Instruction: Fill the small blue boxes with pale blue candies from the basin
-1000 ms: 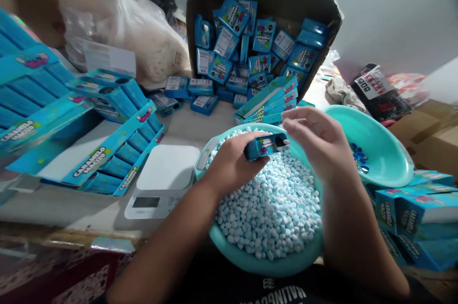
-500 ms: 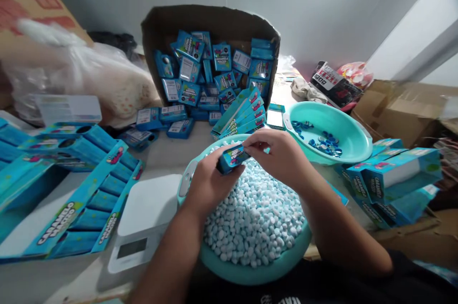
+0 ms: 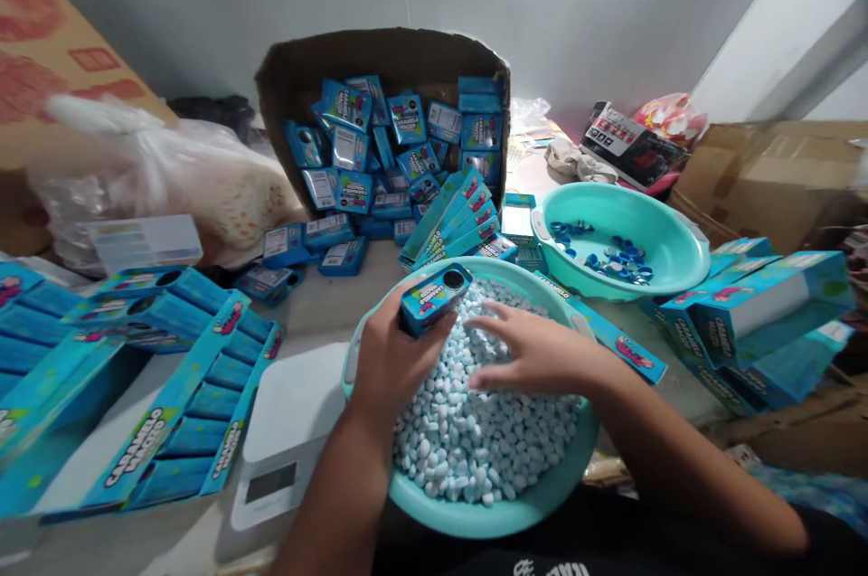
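My left hand (image 3: pixel 390 361) grips a small blue candy box (image 3: pixel 435 294) printed "Caramelo Macizo", tilted, with a dark round hole in its top. It is held above the far left part of a turquoise basin (image 3: pixel 467 517). Pale blue and white candies (image 3: pixel 475 458) fill that basin in a heap. Over the heap, my right hand (image 3: pixel 533 352) is open, fingers apart and pointing left, with nothing visible in it. Whether its fingertips touch the candies I cannot tell.
A white scale (image 3: pixel 291 422) stands left of the basin, beside display cartons (image 3: pixel 155 440) of blue boxes. Behind is a cardboard box (image 3: pixel 380 47) of blue boxes. At right, a second turquoise basin (image 3: pixel 665 237) holds small blue caps, near opened cartons (image 3: pixel 766 314).
My right hand has left the end of the candy box and lowered over the candies, its fingers now spread. The box's round hole now shows. The view has shifted slightly.
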{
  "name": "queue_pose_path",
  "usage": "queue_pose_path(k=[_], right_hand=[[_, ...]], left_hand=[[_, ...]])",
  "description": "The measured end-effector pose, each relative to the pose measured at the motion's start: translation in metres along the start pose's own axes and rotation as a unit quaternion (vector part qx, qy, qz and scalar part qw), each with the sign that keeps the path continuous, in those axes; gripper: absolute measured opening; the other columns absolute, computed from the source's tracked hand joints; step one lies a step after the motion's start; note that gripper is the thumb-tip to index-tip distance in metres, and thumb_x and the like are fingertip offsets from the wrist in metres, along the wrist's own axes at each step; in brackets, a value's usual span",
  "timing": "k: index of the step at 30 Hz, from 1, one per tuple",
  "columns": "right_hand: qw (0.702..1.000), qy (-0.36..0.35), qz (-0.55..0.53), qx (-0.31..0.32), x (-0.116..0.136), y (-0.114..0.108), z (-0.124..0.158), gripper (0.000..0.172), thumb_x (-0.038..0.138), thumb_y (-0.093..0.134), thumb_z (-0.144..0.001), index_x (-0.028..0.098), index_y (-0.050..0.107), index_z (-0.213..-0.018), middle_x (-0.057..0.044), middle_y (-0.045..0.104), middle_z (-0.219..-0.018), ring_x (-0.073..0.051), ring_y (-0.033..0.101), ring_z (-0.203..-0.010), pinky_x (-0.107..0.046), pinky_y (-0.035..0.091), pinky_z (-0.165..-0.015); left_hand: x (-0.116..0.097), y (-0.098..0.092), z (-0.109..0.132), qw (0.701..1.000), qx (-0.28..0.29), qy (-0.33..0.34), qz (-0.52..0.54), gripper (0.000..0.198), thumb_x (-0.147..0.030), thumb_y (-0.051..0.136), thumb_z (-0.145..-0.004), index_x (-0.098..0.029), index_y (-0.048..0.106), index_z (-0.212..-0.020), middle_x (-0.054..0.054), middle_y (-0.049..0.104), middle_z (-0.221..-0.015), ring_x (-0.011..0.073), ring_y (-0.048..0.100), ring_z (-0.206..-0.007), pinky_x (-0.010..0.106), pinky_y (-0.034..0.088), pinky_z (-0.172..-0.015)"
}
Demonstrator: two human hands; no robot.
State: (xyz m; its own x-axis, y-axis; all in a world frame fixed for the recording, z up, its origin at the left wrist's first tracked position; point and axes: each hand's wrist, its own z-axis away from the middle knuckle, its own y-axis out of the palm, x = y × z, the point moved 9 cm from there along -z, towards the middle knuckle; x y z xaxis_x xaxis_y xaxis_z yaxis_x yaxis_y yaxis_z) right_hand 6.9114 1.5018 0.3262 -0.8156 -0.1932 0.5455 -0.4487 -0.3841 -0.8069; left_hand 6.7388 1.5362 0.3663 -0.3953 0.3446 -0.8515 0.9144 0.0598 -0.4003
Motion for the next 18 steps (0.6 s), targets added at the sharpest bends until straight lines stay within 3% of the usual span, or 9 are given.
queue_pose_path(k=[2, 4, 10, 14, 18], right_hand=[[0.999, -0.002, 0.026, 0.023, 0.0032, 0.0121, 0.003, 0.11, 0.082, 0.072, -0.07, 0.026, 0.04, -0.16, -0.02, 0.022, -0.17, -0.05, 0.031, -0.151, -0.066, 0.036, -0.117], [0.999, -0.007, 0.048, 0.017, 0.006, 0.0147, 0.0033, 0.113, 0.082, 0.073, -0.069, 0.025, 0.038, -0.161, -0.022, 0.024, -0.169, -0.052, 0.033, -0.149, -0.067, 0.037, -0.116], [0.998, 0.002, 0.056, 0.02, 0.007, 0.0151, -0.0021, 0.104, 0.071, 0.078, -0.071, 0.024, 0.042, -0.157, -0.023, 0.035, -0.161, -0.049, 0.044, -0.141, -0.062, 0.045, -0.11], [0.997, -0.005, 0.079, 0.01, 0.011, 0.014, -0.0038, 0.082, 0.053, 0.081, -0.074, 0.022, 0.052, -0.145, -0.021, 0.051, -0.14, -0.043, 0.059, -0.12, -0.054, 0.053, -0.094], [0.995, 0.002, 0.099, 0.021, 0.0098, 0.0157, -0.0046, 0.071, 0.049, 0.078, -0.075, 0.014, 0.057, -0.132, -0.019, 0.059, -0.121, -0.039, 0.063, -0.106, -0.048, 0.053, -0.085]], left_hand=[[-0.0003, -0.0022, 0.0007, 1.0, -0.01, 0.003, -0.009, 0.045, -0.039, 0.078, -0.08, -0.017, 0.07, -0.119, 0.007, 0.076, -0.112, 0.0217, 0.072, -0.104, 0.031, 0.057, -0.094], [0.0003, -0.0038, 0.0011, 1.0, -0.017, 0.003, -0.019, 0.045, -0.039, 0.078, -0.08, -0.017, 0.071, -0.118, 0.007, 0.076, -0.112, 0.0218, 0.072, -0.104, 0.03, 0.058, -0.092], [0.0004, -0.0019, 0.0008, 0.999, -0.012, -0.002, -0.034, 0.044, -0.041, 0.078, -0.081, -0.016, 0.07, -0.116, 0.007, 0.076, -0.11, 0.0209, 0.072, -0.1, 0.028, 0.058, -0.089], [-0.0037, 0.0026, 0.0006, 0.999, 0.005, -0.004, -0.032, 0.044, -0.04, 0.077, -0.08, -0.015, 0.071, -0.115, 0.008, 0.077, -0.109, 0.0219, 0.073, -0.099, 0.029, 0.059, -0.087], [-0.0026, 0.0035, 0.0009, 0.999, 0.008, -0.011, -0.039, 0.044, -0.041, 0.078, -0.08, -0.016, 0.071, -0.116, 0.007, 0.076, -0.11, 0.0218, 0.072, -0.101, 0.028, 0.059, -0.089]])
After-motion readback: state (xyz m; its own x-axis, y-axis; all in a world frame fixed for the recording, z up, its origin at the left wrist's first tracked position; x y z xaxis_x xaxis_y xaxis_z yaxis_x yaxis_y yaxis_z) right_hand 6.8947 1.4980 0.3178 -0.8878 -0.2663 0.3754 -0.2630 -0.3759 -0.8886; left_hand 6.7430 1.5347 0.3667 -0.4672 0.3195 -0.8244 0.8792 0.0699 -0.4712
